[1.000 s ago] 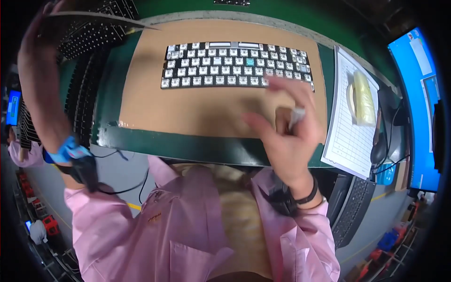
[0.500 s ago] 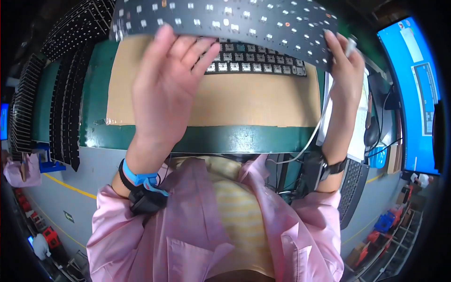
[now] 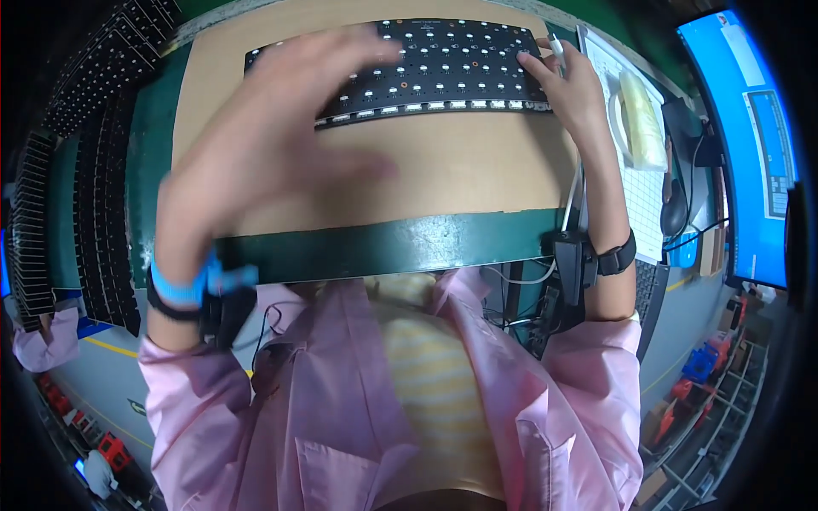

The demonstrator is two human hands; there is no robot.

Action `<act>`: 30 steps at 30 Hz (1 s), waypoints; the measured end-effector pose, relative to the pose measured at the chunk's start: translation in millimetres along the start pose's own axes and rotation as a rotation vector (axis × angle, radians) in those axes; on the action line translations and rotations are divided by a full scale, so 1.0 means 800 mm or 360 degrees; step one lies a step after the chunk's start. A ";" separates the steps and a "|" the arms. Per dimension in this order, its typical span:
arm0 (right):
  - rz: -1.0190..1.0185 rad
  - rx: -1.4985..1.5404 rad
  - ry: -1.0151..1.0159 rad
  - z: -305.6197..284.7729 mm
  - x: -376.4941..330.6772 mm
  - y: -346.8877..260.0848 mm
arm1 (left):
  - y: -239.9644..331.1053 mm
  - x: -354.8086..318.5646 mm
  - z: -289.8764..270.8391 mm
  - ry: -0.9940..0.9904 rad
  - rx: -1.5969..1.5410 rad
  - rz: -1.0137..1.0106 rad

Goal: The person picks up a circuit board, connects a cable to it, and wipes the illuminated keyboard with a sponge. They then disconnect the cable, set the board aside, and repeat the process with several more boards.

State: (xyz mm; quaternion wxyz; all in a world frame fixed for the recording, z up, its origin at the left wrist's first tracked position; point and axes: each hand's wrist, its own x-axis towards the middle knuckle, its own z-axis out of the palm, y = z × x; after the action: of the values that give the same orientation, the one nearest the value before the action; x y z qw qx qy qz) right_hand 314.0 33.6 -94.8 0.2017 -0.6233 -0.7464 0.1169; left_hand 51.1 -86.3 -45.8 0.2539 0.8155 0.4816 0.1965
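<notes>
A black keyboard board (image 3: 443, 64) dotted with small white squares lies flat across the far part of the brown mat (image 3: 443, 170). My left hand (image 3: 264, 145) hovers blurred above the mat by the board's left half, fingers spread and holding nothing. My right hand (image 3: 571, 89) is at the board's right end. Its fingertips rest on the board's edge, and a thin white pen-like tool (image 3: 555, 44) is pinched between its fingers. Both wrists wear bands with black devices.
Stacks of black boards (image 3: 94, 170) line the left side. A green table edge (image 3: 383, 247) runs in front of the mat. To the right are a white gridded sheet (image 3: 635, 196), a yellowish bag (image 3: 643, 119), a black mouse (image 3: 673, 209) and a blue monitor (image 3: 750, 128).
The black board, held up in both hands half a second ago, now lies flat on the mat over the keyboard. My left hand has let go and is pulling back toward me.
</notes>
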 end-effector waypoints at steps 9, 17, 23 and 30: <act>0.0140 0.0512 -0.0105 0.001 -0.014 -0.006 | -0.036 0.005 0.003 0.0103 0.0556 -0.0270; -0.0145 0.0467 0.0149 -0.004 -0.076 0.006 | -0.011 -0.048 0.025 0.0287 0.0457 -0.0222; 0.0289 0.0812 0.0079 -0.038 -0.112 -0.012 | 0.025 -0.072 0.018 0.0244 0.0457 -0.0346; 0.0031 0.0607 0.0153 -0.005 -0.062 -0.001 | -0.017 -0.046 0.025 0.0290 0.0417 -0.0267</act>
State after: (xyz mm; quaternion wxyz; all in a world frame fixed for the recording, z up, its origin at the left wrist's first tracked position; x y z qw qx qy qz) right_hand 322.0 -15.4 -98.7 0.3503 -0.5860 -0.6941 0.2282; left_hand 36.3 -117.5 -72.2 0.1161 0.7773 0.5905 0.1833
